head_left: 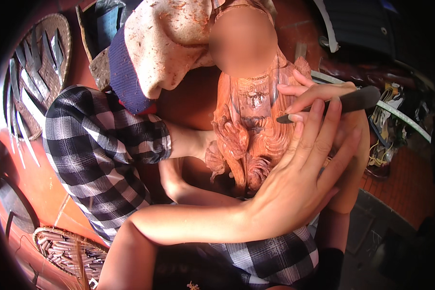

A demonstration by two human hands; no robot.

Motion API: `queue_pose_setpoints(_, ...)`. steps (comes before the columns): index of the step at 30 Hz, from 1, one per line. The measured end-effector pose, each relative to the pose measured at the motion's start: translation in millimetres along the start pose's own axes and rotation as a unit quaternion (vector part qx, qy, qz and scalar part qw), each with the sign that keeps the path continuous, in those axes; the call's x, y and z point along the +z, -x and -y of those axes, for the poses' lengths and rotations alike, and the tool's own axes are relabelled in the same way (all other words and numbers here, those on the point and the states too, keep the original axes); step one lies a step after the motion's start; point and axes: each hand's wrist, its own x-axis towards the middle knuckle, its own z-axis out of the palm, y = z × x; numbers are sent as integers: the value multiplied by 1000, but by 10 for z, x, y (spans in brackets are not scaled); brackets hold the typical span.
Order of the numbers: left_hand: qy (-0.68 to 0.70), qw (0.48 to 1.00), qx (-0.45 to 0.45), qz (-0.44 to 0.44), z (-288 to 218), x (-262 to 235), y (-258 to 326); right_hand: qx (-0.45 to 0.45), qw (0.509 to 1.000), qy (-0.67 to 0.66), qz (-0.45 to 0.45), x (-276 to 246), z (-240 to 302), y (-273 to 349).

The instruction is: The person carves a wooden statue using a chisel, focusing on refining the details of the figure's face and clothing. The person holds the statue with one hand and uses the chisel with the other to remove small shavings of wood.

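A reddish-brown wooden carving (pixel 261 164) of a figure lies before me, with finely cut grooves and curls; its head is blurred. My right hand (pixel 319 94) grips a dark carving tool (pixel 360 100) with a narrow pointed tip. That tip meets the carving's right side, or hovers just over it; I cannot tell which. Crossing from the lower left, my left hand (pixel 295 164) rests along the carving's right side, fingers stretched and spread. Two of its fingertips lie over the tool, close by my right hand. Its palm is hidden.
A cream cloth bundle (pixel 164 43) strewn with wood shavings touches the carving's head. A woven tray (pixel 65 36) of blades stands at the left, a basket (pixel 89 241) of small handled tools at lower left. Plaid-clad legs (pixel 96 145) flank the carving. Cords and clutter (pixel 384 130) lie at right.
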Motion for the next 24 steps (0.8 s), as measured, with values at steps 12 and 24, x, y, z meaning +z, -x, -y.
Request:
queue_pose_setpoints(12,28,998,-5,48,-65,-103,138,0,997,-22,76,-101,-25,-10)
queue_pose_setpoints(24,-28,1000,12,4,41,-39,-40,21,998,-65,8,-67,-8,-43)
